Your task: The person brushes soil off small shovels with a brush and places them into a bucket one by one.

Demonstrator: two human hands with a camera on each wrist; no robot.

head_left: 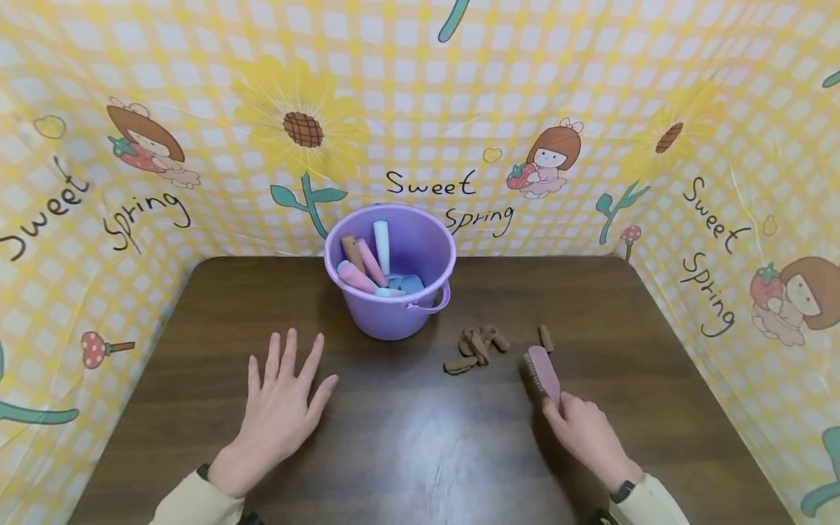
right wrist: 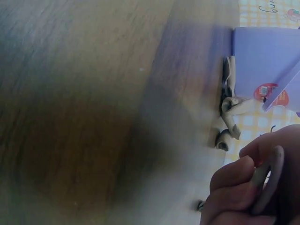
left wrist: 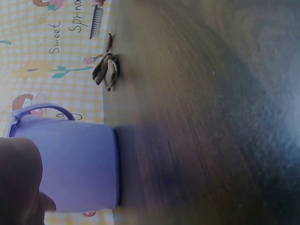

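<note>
My right hand [head_left: 588, 434] grips the handle of a pink brush [head_left: 543, 368], its bristles turned to the left. In the right wrist view the fingers [right wrist: 233, 190] curl round the handle's looped end [right wrist: 272, 180]. Just beyond the brush head lies one small brown rolled piece [head_left: 546, 337]. To its left sits a loose pile of brown curled pieces [head_left: 482, 343]. My left hand [head_left: 282, 401] is spread with straight fingers over the left part of the table, holding nothing, left of and nearer than the purple bucket [head_left: 394, 317].
The bucket stands at the back middle with several pink, light blue and brown stick-like things [head_left: 382, 248] inside, and its handle hangs at the right. A yellow checked cloth [head_left: 407, 87] walls in the brown wooden table [head_left: 394, 452] at the back and sides.
</note>
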